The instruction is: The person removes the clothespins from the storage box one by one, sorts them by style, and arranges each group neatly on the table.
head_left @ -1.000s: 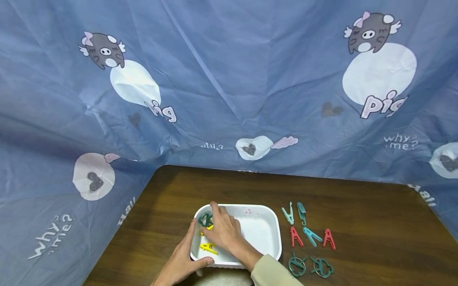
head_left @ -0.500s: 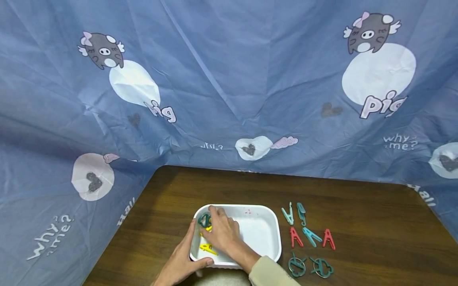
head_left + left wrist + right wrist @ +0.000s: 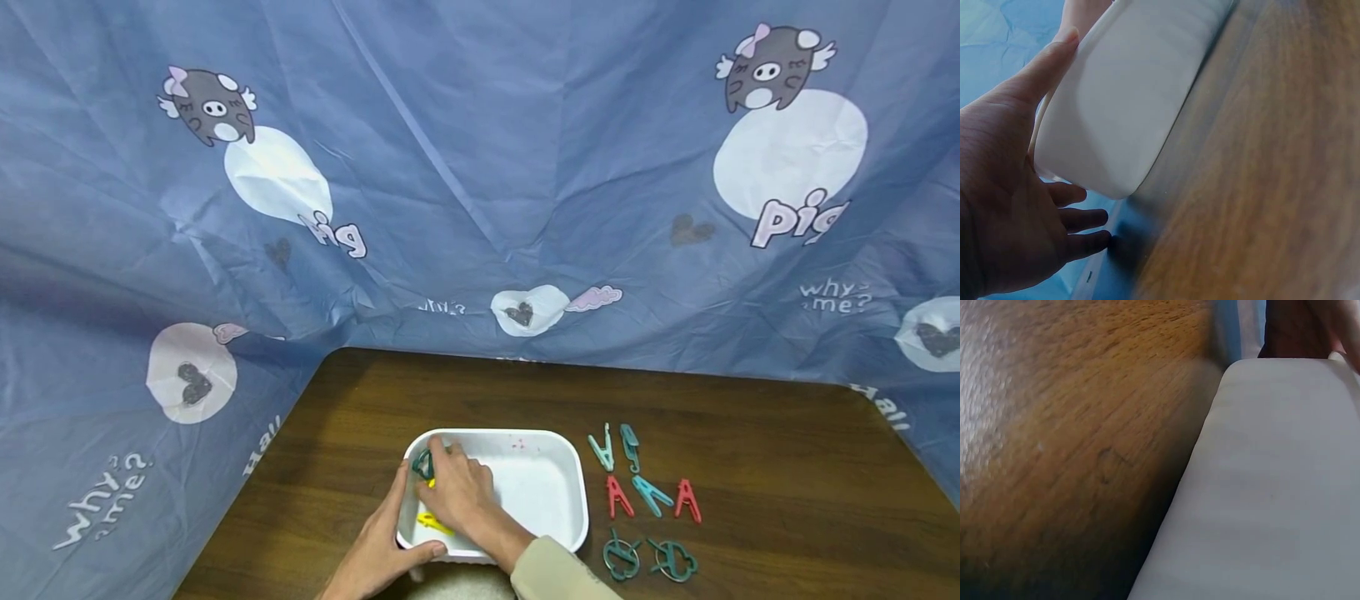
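Observation:
A white tray [image 3: 536, 492] stands near the front of the wooden table. My left hand [image 3: 378, 537] holds its left front corner, thumb at the front rim; in the left wrist view, three fingers of the left hand [image 3: 1029, 187] extend past the tray's end wall. My right hand [image 3: 459, 492] reaches down into the left part of the tray, fingers bent over a yellow clothespin [image 3: 431, 483], mostly hidden beneath them. A dark green clip [image 3: 423, 465] lies in the back left corner by the fingertips. Closer to the front is another yellow clothespin [image 3: 433, 523].
Right of the tray lie a pale teal clothespin [image 3: 602, 450], a darker teal clip [image 3: 630, 446], two red clothespins [image 3: 618, 498], a blue clothespin [image 3: 652, 496] and two green clips with wire rings [image 3: 622, 557]. A blue patterned curtain [image 3: 450, 167] hangs behind the table.
My right hand has shifted slightly left within the tray and now covers more of the green clip and the yellow clothespin. The left hand keeps its hold on the tray.

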`<state>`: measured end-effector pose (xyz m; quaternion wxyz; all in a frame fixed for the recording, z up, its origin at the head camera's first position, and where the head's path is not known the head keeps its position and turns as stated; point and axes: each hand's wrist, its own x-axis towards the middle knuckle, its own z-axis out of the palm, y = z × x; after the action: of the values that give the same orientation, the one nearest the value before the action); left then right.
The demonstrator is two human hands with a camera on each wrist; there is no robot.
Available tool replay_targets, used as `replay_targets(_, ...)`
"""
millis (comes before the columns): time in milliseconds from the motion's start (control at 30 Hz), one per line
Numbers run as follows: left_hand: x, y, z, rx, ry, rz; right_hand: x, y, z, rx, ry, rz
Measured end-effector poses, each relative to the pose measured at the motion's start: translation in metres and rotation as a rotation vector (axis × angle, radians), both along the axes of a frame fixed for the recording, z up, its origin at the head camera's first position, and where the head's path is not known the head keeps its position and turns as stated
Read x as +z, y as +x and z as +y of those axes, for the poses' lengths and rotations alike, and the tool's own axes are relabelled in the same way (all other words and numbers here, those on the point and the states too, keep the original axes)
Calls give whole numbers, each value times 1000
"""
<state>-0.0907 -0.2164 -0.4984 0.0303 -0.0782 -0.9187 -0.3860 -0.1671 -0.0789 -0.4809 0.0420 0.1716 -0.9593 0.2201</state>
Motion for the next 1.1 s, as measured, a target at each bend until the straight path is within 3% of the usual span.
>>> replay_targets(267, 0, 1, -2, -9, -1, 4, -3, 2, -7, 17, 46, 66)
replay_targets(533, 0, 0, -1, 7, 12, -63, -5, 2, -10, 27, 87, 81)
replay_targets(1100, 0, -1, 0, -5, -5, -19, -1, 1, -3, 22, 53, 56)
